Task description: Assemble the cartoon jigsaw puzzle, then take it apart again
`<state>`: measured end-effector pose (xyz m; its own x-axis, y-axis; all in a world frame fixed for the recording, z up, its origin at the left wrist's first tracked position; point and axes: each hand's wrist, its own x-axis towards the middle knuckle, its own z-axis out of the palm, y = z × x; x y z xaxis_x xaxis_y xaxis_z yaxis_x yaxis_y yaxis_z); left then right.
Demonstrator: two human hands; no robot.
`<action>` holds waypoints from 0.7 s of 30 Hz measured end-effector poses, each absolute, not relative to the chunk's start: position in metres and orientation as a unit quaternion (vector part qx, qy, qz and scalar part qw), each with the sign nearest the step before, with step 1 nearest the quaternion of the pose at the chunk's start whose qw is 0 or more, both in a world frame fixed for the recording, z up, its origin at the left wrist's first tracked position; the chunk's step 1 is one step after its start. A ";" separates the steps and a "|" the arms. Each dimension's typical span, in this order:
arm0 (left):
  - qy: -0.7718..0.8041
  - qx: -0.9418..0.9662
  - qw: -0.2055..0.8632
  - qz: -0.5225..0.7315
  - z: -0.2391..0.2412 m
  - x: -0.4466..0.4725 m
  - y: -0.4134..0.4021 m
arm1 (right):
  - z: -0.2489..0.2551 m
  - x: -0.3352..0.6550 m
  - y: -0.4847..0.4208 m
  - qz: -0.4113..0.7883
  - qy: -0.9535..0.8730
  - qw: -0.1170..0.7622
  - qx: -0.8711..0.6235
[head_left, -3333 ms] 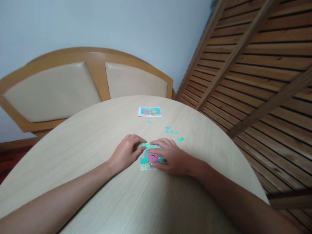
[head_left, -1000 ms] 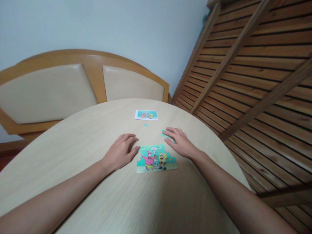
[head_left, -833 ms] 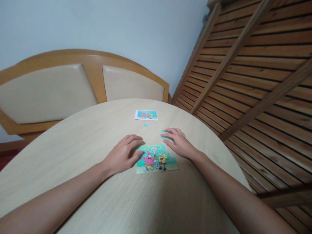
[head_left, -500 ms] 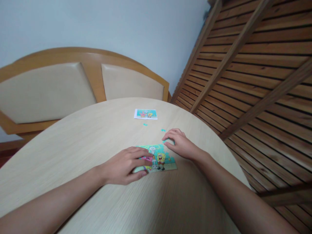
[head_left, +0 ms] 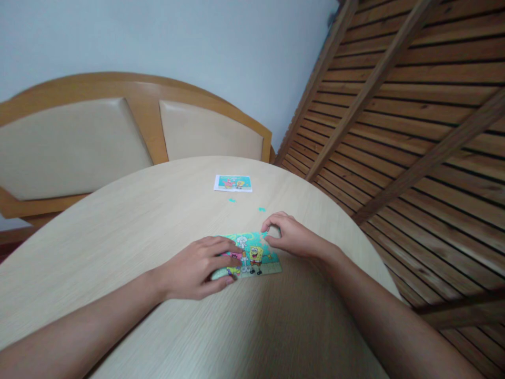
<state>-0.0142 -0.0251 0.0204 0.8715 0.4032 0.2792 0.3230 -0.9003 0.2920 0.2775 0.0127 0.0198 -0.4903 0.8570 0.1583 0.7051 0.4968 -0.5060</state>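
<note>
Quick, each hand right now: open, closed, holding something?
Left hand: open, spread over the puzzle's left part.
Right hand: curled at its far right corner; can't tell if it's holding anything.

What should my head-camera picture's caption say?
Left hand over the puzzle, right hand by its far corner, loose pieces beyond.

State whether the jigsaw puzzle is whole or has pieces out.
Not whole: two loose teal pieces lie apart from the puzzle on the table, toward the picture card. The left hand hides part of the puzzle.
</note>
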 end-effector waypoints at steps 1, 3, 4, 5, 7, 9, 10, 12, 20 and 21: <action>0.189 0.960 0.118 0.168 0.020 -0.014 -0.025 | 0.021 0.277 0.012 0.200 -0.838 0.202 -0.466; 0.189 0.961 0.114 0.165 0.020 -0.014 -0.025 | 0.024 0.277 0.012 0.219 -0.830 0.205 -0.471; 0.190 0.961 0.113 0.165 0.019 -0.014 -0.025 | 0.026 0.277 0.012 0.230 -0.826 0.204 -0.473; 0.190 0.961 0.113 0.167 0.019 -0.014 -0.025 | 0.027 0.276 0.012 0.241 -0.822 0.203 -0.474; 0.191 0.959 0.115 0.174 0.019 -0.015 -0.025 | 0.029 0.275 0.011 0.265 -0.813 0.207 -0.476; 0.194 0.958 0.115 0.178 0.019 -0.014 -0.025 | 0.031 0.273 0.009 0.285 -0.798 0.217 -0.484; 0.195 0.958 0.114 0.178 0.019 -0.014 -0.025 | 0.031 0.271 0.008 0.292 -0.791 0.219 -0.491; 0.196 0.958 0.112 0.174 0.019 -0.014 -0.025 | 0.032 0.269 0.005 0.294 -0.778 0.214 -0.512; 0.193 0.960 0.109 0.172 0.020 -0.014 -0.025 | 0.036 0.268 0.002 0.273 -0.784 0.175 -0.529; 0.193 0.960 0.109 0.174 0.020 -0.014 -0.025 | 0.036 0.268 0.002 0.267 -0.785 0.172 -0.533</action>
